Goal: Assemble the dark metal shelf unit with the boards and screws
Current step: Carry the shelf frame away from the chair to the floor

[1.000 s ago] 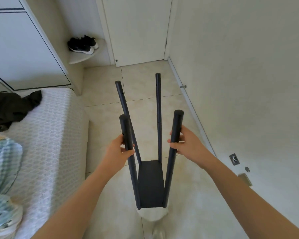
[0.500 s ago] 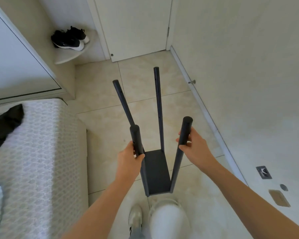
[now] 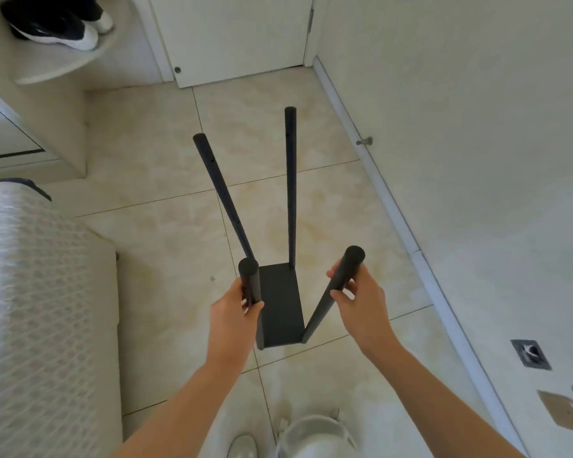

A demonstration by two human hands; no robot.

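A dark metal shelf unit (image 3: 280,305) stands upright on the tiled floor (image 3: 166,246). The left hand (image 3: 234,312) grips its near-left post, the right hand (image 3: 361,300) its near-right post; two more posts rise just beyond both hands.

Left hand (image 3: 234,314) and right hand (image 3: 364,300) each grip a near post of the dark shelf unit (image 3: 280,305) above the tiled floor (image 3: 166,246).

I see a floor (image 3: 153,153) of large cream tiles running up to a closed white door (image 3: 235,34), with a pale wall (image 3: 460,94) along the right. A bed (image 3: 30,292) with a white textured cover sits at left, and 2 black-and-white sneakers (image 3: 53,26) rest on a rounded corner shelf (image 3: 57,69) beyond it.
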